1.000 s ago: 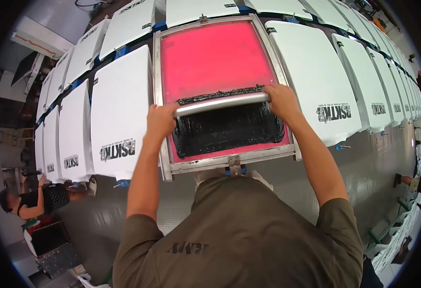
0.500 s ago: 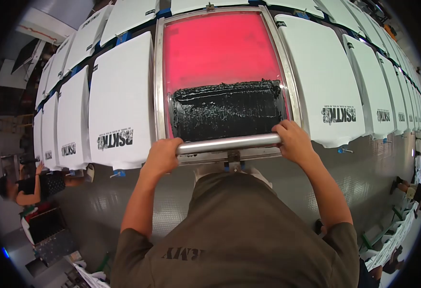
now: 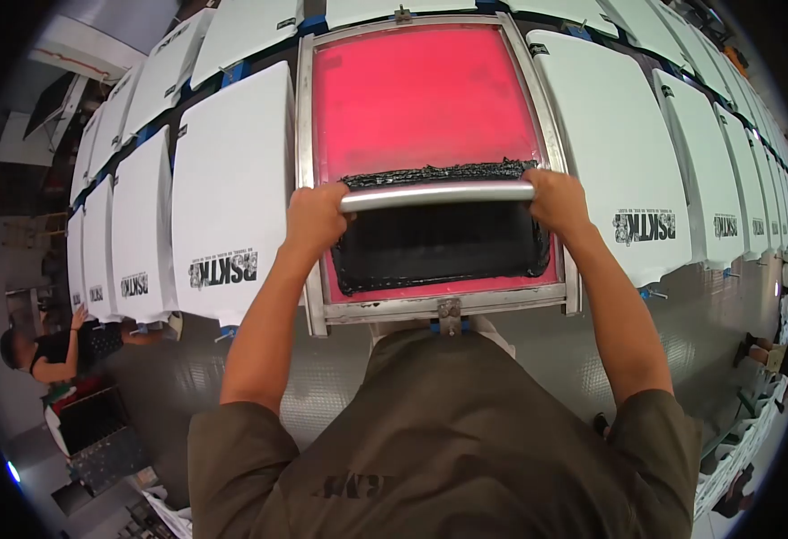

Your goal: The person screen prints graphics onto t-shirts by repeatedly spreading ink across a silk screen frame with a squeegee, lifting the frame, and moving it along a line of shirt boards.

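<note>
A squeegee (image 3: 439,195) with a round silver handle lies across the pink mesh of a screen printing frame (image 3: 308,162). My left hand (image 3: 318,216) is wrapped round the handle's left end, and my right hand (image 3: 557,203) grips its right end. Black ink (image 3: 439,241) covers the lower mesh in a smooth rectangle with thick ridges along its edges. A rough bank of ink runs just beyond the handle. The squeegee's blade is hidden beneath the handle.
White shirts (image 3: 232,180) on boards stand to the left, with more white shirts (image 3: 614,153) to the right, many bearing black lettering. A metal clamp (image 3: 449,310) sits at the frame's near edge. Another person (image 3: 57,346) is at the far left.
Both hands have pushed the squeegee away from my body, from the near end of the screen to the far edge of the black ink. The ink behind it now looks smoother.
</note>
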{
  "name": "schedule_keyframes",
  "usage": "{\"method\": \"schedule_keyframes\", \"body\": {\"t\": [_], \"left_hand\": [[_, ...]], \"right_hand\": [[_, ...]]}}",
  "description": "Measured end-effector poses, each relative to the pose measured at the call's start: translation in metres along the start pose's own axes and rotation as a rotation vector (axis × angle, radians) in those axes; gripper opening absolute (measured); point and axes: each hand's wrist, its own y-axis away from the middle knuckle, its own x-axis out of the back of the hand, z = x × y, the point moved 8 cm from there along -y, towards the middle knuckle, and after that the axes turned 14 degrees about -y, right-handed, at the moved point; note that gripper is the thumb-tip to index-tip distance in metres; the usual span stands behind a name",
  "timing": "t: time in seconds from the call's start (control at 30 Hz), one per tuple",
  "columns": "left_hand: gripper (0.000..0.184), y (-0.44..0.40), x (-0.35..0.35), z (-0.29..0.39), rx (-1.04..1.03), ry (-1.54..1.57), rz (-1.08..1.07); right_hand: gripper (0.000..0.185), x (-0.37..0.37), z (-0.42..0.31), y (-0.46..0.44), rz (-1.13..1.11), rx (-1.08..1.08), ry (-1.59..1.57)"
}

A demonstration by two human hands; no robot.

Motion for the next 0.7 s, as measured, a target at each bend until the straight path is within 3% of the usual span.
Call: {"method": "schedule_keyframes", "body": {"t": [0.03,0.13,0.17,0.23,0.37,0.47,0.53,0.63,0.7], "left_hand": [[0.013,0.011,0.005,0.006,-0.020,-0.133,-0.072],[0.013,0.086,0.013,0.026,-0.082,-0.055,-0.075],[0.017,0.113,0.006,0.038,-0.079,0.013,-0.110],[0.024,0.147,-0.001,0.051,-0.023,0.029,0.131],[0.020,0.070,-0.015,0.028,-0.022,-0.114,0.269],[0.014,0.004,-0.006,0.006,0.008,0.038,0.027],[0.013,0.024,0.007,0.012,-0.040,-0.099,-0.014],[0.019,0.100,0.013,0.032,-0.060,-0.007,-0.105],[0.021,0.146,0.000,0.046,0.002,0.018,0.099]], "right_hand": [[0.020,-0.005,0.005,0.011,-0.025,0.003,0.074],[0.029,-0.021,-0.002,0.086,-0.101,-0.020,-0.004],[0.023,-0.020,-0.015,0.117,0.023,0.118,-0.100],[0.026,-0.020,-0.027,0.137,0.164,0.133,-0.064],[0.015,-0.024,0.006,0.064,0.202,0.077,0.006],[0.017,-0.003,0.007,0.005,0.105,0.085,-0.025],[0.018,-0.004,0.005,0.025,0.034,0.021,-0.011],[0.021,-0.018,-0.014,0.107,0.084,0.121,-0.098],[0.018,-0.022,-0.029,0.137,0.174,0.111,-0.062]]}}
